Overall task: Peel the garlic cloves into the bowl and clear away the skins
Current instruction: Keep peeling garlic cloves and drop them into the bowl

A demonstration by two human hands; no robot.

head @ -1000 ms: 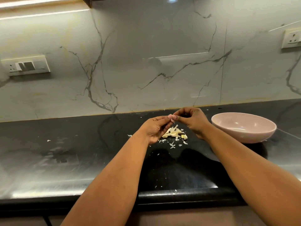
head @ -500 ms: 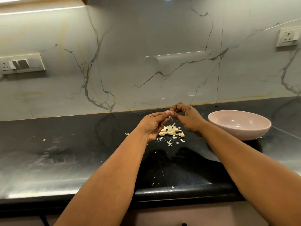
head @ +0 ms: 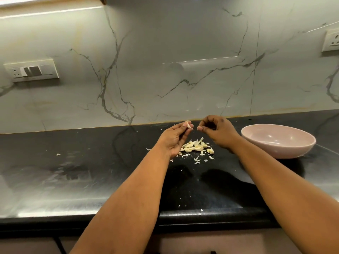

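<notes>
Now pinching a garlic clove [head: 188, 125] in left hand [head: 175, 138], raised above the pile of cloves and skins [head: 197, 147] so scraps drop there; right hand [head: 216, 132] curled, contents unclear. Pink bowl [head: 278, 142] waiting rightward, apparently empty.

Countertop [head: 91, 171]: dark polished stone, glossy, reflective. Backsplash [head: 165, 61]: pale veined marble-look, smooth, shiny. Bowl [head: 278, 143]: pink, smooth, glazed-looking sheen. Garlic skins [head: 197, 159] below the pinch: thin, papery, matt.
</notes>
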